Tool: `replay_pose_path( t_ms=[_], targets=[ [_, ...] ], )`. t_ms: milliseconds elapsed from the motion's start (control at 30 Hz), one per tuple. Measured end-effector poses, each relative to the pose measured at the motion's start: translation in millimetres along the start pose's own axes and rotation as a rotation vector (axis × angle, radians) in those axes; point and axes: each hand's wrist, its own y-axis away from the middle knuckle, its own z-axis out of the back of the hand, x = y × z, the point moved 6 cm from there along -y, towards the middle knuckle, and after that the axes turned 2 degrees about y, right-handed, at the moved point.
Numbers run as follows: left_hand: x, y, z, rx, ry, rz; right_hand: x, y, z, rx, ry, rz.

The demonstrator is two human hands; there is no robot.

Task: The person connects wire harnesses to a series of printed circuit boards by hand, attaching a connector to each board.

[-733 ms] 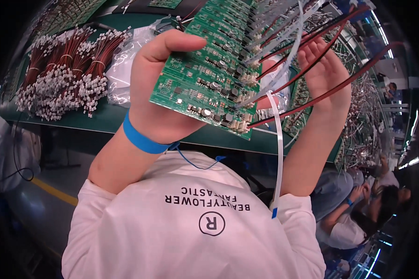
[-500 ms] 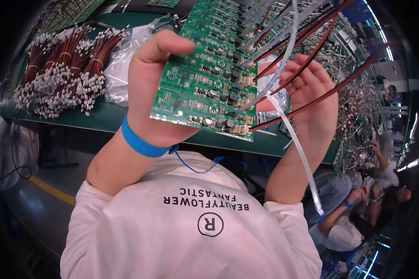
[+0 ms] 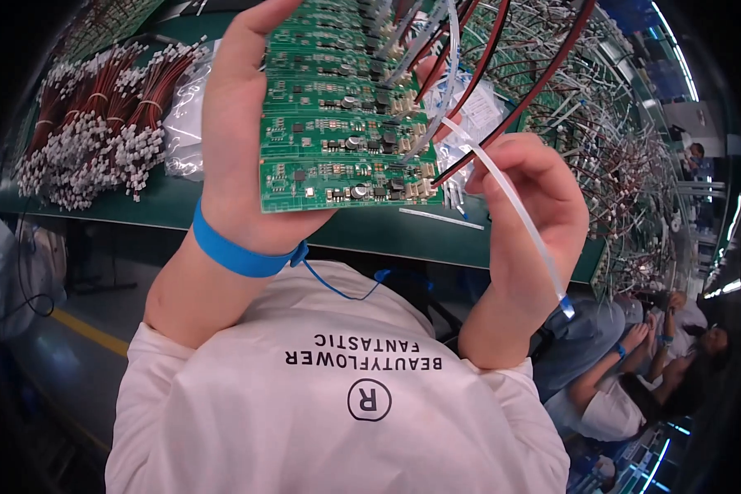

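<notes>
My left hand (image 3: 235, 132) grips a panel of joined green circuit boards (image 3: 329, 148) by its left side, thumb along the edge and palm underneath. Red-and-black wires (image 3: 523, 99) and flat white cables (image 3: 514, 202) rise from white connectors (image 3: 420, 188) along the panel's right edge. One flat cable hangs toward me, its blue-tipped end free in front of my right wrist. My right hand (image 3: 539, 193) is right of the panel, fingers curled and tips drawn together beside that cable and a red-and-black wire. What lies between its fingertips is hidden.
Bundles of red-and-black wires with white plugs (image 3: 99, 132) lie on the green table (image 3: 362, 235) at left, beside a clear plastic bag (image 3: 191, 123). A white strip (image 3: 442, 218) rests near the table edge. Wired boards (image 3: 626, 173) crowd the right. A blue wrist strap (image 3: 239, 247) trails a cord. Co-workers (image 3: 609, 395) sit at right.
The panel and my left hand have shifted left and slightly away from me. My right hand has moved down from behind the wires, and its spread fingers have curled together.
</notes>
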Motion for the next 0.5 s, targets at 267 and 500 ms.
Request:
replay_pose_path(
  t_ms=[267, 500],
  targets=[
    [-8, -2, -8, 0.261, -0.236, -0.126, 3, -4, -13, 0.046, 0.179, 0.132],
    [-6, -9, -5, 0.256, -0.139, -0.114, -7, -5, -8, -0.066, 0.229, 0.044]
  ],
)
